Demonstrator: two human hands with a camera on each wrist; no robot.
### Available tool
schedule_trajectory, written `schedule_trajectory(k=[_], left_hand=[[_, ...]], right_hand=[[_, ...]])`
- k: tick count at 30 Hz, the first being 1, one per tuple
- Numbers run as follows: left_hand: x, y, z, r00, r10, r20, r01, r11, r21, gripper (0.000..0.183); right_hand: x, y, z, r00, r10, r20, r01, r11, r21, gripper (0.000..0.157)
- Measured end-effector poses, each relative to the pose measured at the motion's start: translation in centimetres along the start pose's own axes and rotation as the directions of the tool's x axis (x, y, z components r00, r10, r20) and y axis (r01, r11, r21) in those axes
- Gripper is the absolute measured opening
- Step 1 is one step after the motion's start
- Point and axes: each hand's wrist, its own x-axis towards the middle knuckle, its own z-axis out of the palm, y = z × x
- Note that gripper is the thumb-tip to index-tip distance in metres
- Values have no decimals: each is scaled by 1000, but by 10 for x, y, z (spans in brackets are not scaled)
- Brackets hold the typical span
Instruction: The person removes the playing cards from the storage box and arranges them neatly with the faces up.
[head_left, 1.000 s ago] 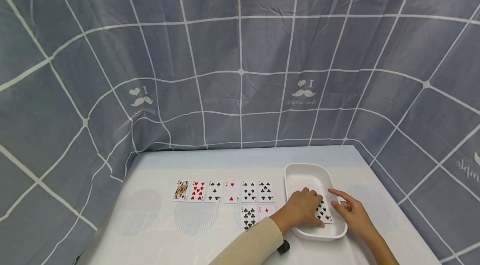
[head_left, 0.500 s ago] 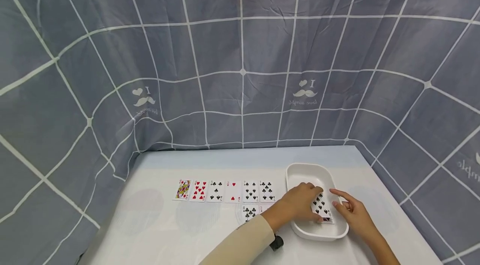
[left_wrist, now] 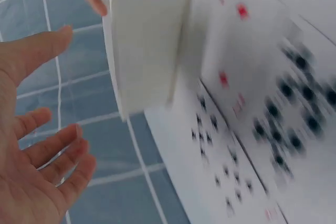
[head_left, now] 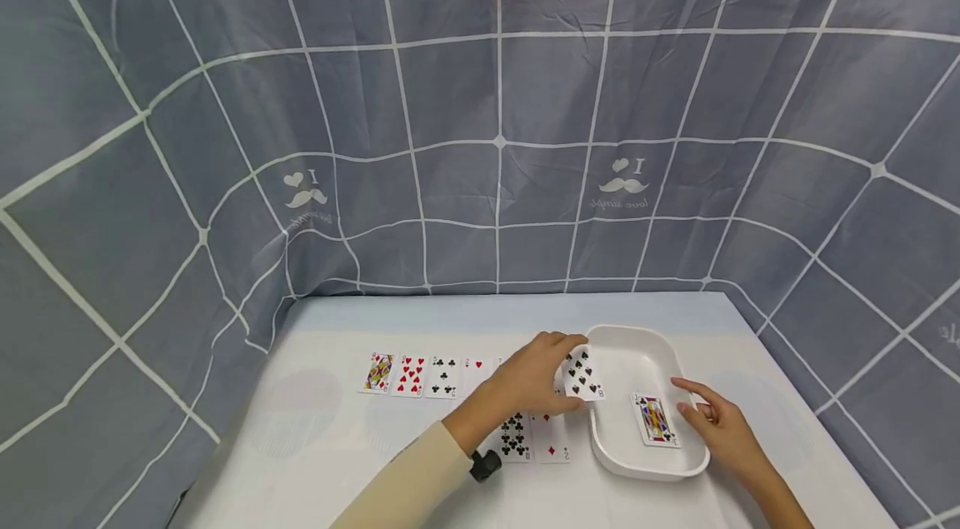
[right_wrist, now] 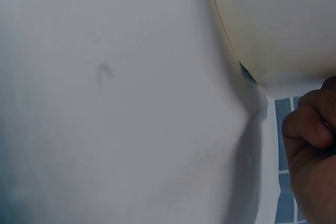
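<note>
In the head view my left hand [head_left: 534, 375] holds a spade playing card [head_left: 583, 376] between thumb and fingertips, at the left rim of a white tray [head_left: 648, 474]. That card does not show in the left wrist view, where the thumb and fingers of the left hand [left_wrist: 39, 145] appear spread apart. A face card [head_left: 655, 419] lies face up inside the tray. My right hand [head_left: 726, 433] is at the tray's right rim, index finger and thumb apart and reaching over the edge, with nothing held. The right wrist view shows its other fingers curled.
Left of the tray, face-up cards form a row, starting with a queen [head_left: 378, 372] and a red heart card [head_left: 410, 376]. My left arm partly covers the row. Below it lie a club card [head_left: 515, 437] and a two of diamonds [head_left: 552, 439]. A grey checked curtain [head_left: 450, 96] surrounds the table.
My left hand has lifted the spade card out of the tray and carried it left to the rim, uncovering the face card beneath. The right hand stays by the tray.
</note>
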Motion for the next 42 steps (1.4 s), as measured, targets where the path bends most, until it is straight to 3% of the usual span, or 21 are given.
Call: schedule_trajectory(k=[8,15,24,42], left_hand=[[-54,-33,-30,998,-67,-14,66,996,-54,88],[-83,-63,-32,990,-139,9,140,987,-79,91],[-104,-84,-14,990,-138,42,138,990,2,95],[-132,-91,-1,978,-176,115,176,984,14,93]], right_hand=[[3,0,-9,1000,-19,10,19,999,-36,42],[8,-1,-12,999,-50,-7,50,998,-38,40],[7,-1,-7,1000,-28,-14,28,998,-55,42],[4,-4,1,1000,-2,-9,1,999,-54,43]])
